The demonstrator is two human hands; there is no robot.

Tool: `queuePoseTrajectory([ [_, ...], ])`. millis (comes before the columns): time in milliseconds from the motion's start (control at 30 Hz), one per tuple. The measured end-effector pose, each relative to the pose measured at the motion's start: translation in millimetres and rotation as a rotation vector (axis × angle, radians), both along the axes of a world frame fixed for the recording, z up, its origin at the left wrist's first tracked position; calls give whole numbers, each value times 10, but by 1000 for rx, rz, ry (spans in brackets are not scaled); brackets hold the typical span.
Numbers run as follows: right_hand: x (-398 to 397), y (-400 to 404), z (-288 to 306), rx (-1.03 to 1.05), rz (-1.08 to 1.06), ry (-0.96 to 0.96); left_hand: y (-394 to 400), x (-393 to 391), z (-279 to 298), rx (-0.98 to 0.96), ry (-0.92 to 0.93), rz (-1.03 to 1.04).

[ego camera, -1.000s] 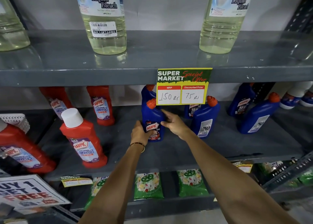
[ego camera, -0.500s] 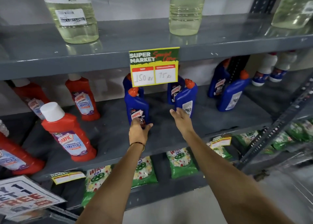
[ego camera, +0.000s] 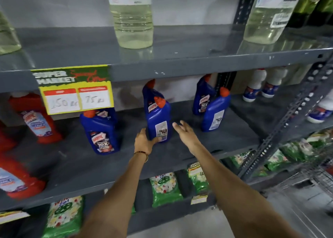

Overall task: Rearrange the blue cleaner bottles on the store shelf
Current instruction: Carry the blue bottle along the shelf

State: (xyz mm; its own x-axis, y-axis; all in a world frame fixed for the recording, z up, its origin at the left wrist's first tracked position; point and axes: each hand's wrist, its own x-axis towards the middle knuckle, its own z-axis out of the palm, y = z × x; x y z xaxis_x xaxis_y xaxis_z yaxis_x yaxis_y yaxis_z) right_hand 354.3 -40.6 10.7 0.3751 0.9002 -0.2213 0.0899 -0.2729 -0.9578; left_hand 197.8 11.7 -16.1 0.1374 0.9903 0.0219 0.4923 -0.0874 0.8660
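Shelf (ego camera: 180, 158), left hand (ego camera: 144, 142) gripping bottle (ego camera: 158, 119)

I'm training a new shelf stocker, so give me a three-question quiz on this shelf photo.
1. True or false: the left hand grips the middle blue Harpic bottle at its base.
2. The right hand is: A) open, holding nothing B) gripping a bottle C) on the price sign.
3. What colour are the blue bottles' caps?

Key: 1 true; 2 A; 3 orange-red.
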Motion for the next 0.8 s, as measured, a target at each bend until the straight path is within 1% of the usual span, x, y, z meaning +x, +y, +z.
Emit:
queuePoseTrajectory([
  [100, 155, 121, -18, -31, 128, 30, 71, 127, 24, -47, -73, 27],
  [167, 190, 203, -32, -45, 221, 12, 87, 167, 24, -72, -110, 56],
  [300, 132, 336, -38, 28, 378, 38, 107, 177, 11, -96, -169, 83],
  [600, 75, 439, -109, 85, 328, 23, 127, 185, -23, -105, -149, 49],
  [733, 81, 408, -52, 93, 319, 6, 100, 148, 9, -96, -187, 37],
  [800, 103, 404, 21, 125, 323, 6, 78, 137, 35, -60, -204, 27],
])
